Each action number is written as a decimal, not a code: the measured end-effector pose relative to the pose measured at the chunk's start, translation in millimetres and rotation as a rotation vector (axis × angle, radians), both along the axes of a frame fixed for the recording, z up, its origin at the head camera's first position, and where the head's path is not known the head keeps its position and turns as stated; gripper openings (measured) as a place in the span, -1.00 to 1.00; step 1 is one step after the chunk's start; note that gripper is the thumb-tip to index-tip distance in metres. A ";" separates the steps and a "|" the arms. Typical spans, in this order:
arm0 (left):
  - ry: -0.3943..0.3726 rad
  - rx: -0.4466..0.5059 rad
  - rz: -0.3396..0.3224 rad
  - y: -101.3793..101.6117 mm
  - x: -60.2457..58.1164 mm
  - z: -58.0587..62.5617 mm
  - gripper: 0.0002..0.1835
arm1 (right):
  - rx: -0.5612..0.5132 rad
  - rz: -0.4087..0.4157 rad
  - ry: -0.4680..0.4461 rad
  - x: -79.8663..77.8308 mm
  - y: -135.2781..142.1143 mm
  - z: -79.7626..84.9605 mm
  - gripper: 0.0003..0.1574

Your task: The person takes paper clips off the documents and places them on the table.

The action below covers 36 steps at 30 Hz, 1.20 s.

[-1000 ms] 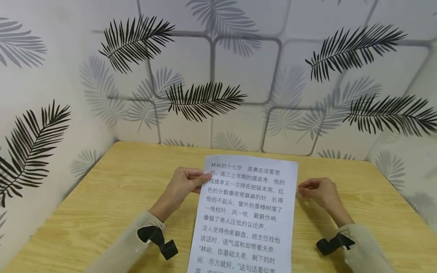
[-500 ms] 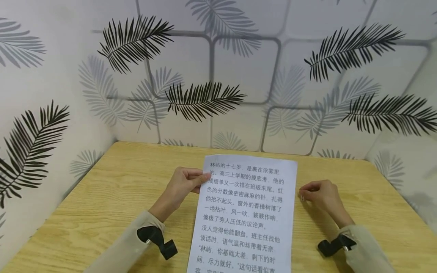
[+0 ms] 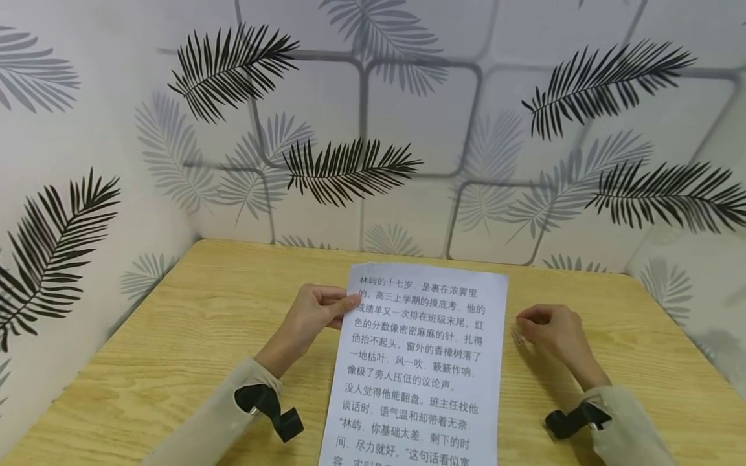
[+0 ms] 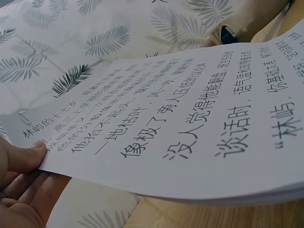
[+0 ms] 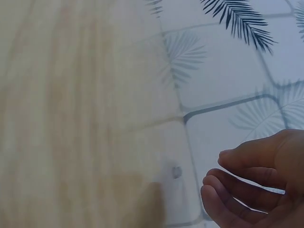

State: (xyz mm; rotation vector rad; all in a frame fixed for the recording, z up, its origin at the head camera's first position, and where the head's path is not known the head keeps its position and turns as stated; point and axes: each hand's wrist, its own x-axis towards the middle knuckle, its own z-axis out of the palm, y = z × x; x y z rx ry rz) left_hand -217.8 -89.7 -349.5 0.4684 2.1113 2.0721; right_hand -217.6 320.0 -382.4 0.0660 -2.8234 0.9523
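My left hand (image 3: pixel 311 317) pinches the upper left edge of a stack of printed sheets (image 3: pixel 419 362), with the thumb on top and the fingers beneath. In the left wrist view, more than one layer shows along the near edge of the sheets (image 4: pixel 156 175). A paper clip (image 4: pixel 24 118) sits at their top corner. Right of the paper, my right hand (image 3: pixel 550 330) is loosely curved above the table. Its thumb and fingertips stand apart in the right wrist view. A small greyish thing (image 5: pixel 176 172) appears just beyond them, too blurred to identify.
A light wooden table (image 3: pixel 204 310) extends around the paper on both sides. Behind it rises a wall (image 3: pixel 419 123) with a leaf pattern. Black straps (image 3: pixel 268 408) circle both wrists over beige sleeves.
My right hand has moved slightly right, away from the paper's edge. A small thing has come into sight below its fingertips. The left hand and sheets stay almost still.
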 end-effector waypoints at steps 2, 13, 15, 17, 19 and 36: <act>-0.007 -0.003 0.001 0.1 -0.2 0.0 -0.73 | -0.020 0.007 0.031 1.0 -1.0 6.3 -0.76; -0.010 -0.010 -0.006 1.4 -0.4 -2.0 -0.73 | -0.247 0.038 0.039 1.8 -16.0 51.2 -0.53; -0.008 -0.011 -0.005 1.7 -0.7 -2.1 -0.73 | -0.248 0.048 0.051 1.8 -20.0 61.4 -0.52; -0.007 -0.012 -0.004 1.8 -0.9 -2.3 -0.73 | -0.249 0.050 0.077 0.9 -24.5 71.5 -0.52; -0.004 -0.015 -0.002 1.6 -0.8 -2.5 -0.73 | -0.246 0.048 0.100 -0.3 -30.0 81.4 -0.52; -0.017 -0.013 0.000 3.3 -1.9 -5.5 -0.73 | -0.198 0.161 0.128 -7.0 -94.1 126.1 -0.64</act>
